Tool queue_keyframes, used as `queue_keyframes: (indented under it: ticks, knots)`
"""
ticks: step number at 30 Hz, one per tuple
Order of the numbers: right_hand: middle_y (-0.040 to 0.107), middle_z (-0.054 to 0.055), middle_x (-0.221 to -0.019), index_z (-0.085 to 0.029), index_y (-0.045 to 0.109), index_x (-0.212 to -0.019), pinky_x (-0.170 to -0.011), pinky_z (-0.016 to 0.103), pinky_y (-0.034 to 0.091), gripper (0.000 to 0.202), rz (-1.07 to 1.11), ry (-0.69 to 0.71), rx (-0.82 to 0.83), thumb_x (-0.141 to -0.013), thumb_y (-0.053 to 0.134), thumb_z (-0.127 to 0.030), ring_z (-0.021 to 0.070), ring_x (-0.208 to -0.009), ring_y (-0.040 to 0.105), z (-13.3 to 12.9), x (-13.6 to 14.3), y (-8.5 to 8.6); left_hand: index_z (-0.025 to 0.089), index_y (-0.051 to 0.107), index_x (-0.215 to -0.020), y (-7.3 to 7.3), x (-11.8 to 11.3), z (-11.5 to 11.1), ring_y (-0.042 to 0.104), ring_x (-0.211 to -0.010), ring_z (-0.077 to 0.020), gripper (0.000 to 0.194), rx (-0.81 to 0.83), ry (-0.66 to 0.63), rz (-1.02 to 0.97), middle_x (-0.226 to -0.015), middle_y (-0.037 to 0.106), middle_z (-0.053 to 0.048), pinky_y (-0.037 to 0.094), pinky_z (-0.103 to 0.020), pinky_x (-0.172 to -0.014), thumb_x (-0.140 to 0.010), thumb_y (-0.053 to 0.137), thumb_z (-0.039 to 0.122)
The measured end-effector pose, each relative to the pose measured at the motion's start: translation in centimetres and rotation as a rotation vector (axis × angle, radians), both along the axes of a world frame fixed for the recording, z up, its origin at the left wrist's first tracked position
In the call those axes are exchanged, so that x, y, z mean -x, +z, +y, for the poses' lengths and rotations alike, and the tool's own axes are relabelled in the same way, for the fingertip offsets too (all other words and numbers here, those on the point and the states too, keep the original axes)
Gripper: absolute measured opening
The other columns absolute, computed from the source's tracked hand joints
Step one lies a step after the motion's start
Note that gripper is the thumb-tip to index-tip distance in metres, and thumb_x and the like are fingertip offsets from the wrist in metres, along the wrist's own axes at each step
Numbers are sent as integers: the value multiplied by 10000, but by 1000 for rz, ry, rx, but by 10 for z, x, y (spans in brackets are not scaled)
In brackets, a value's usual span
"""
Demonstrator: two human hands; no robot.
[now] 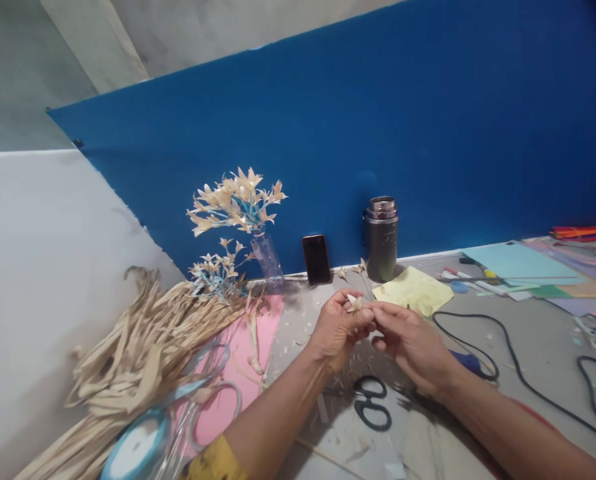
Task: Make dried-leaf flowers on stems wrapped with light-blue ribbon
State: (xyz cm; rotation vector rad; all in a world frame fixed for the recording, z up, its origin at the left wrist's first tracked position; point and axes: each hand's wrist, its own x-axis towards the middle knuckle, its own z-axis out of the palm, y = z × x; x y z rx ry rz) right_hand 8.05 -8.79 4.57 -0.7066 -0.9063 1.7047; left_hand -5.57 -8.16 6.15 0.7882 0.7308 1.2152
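Note:
A small cream-coloured flower [355, 304], like those in the vase, is pinched between the thumb and fingers of my left hand [339, 327]. My right hand [411, 343] meets it just to the right, its fingertips closed close below the bloom; what they grip is hidden, too small to make out. Under my wrists lie black-handled scissors [373, 403] on the grey table. A clear vase [268, 261] behind holds a bunch of cream flowers [238, 200] with blue stems, and a smaller bunch [221, 273] lies to its left.
Dried husks [153, 340] are heaped at left over pink paper [238, 380], with a blue-edged ribbon roll [137, 445] in front. A phone [317, 260] and an uncapped dark flask [382, 243] stand by the blue wall. Yellow paper [413, 291], a black cable [511, 350] and coloured sheets [523, 264] lie right.

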Motion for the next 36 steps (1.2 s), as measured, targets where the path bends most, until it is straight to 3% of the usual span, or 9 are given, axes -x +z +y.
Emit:
queue_keyframes:
  ticks: [8,13,18,24,31,36]
  knots:
    - [672,36,-802,-197,774,-871,-559,240,376,322,-115,6,-126,-723,803,-482,162,-735,531,0,2,-5,193,536,-1003,1,-4,-2,531,-504,-80,658,-30,38,32,-620,566,74,352,-197,-501,-497,947,282]
    - [660,64,-822,-174,759,-864,-527,225,349,346,-67,63,-80,-717,809,-483,166,-741,539,-1,1,0,199,551,-1001,1,-6,-2,510,-507,-77,624,-90,95,158,-629,545,77,353,-200,-511,-516,929,310]
    - [542,-7,-702,-164,693,-707,-495,198,308,288,55,88,6,-665,872,-386,95,-604,397,0,0,3,187,598,-972,5,-9,-6,511,-571,-88,603,-219,165,280,-633,533,71,400,-208,-563,-477,941,222]
    - [557,-15,-735,-189,712,-791,-495,199,282,265,81,72,-34,-705,856,-394,92,-618,430,3,-5,6,144,674,-855,0,-10,-3,531,-585,-98,352,-289,150,230,-691,591,5,381,-229,-548,-631,875,325]
    - [526,-22,-639,-168,755,-895,-516,252,288,331,-143,-125,-156,-731,823,-448,99,-550,389,12,-9,-6,157,714,-834,-4,-10,-4,482,-519,-81,193,-303,257,294,-660,614,13,377,-228,-511,-688,808,244]
    - [504,-30,-580,-137,752,-819,-504,254,249,336,-235,-145,-220,-719,817,-452,91,-524,380,14,-13,-8,167,776,-769,-4,-9,-8,492,-558,-81,84,-432,334,413,-741,616,-10,384,-226,-506,-715,777,230]
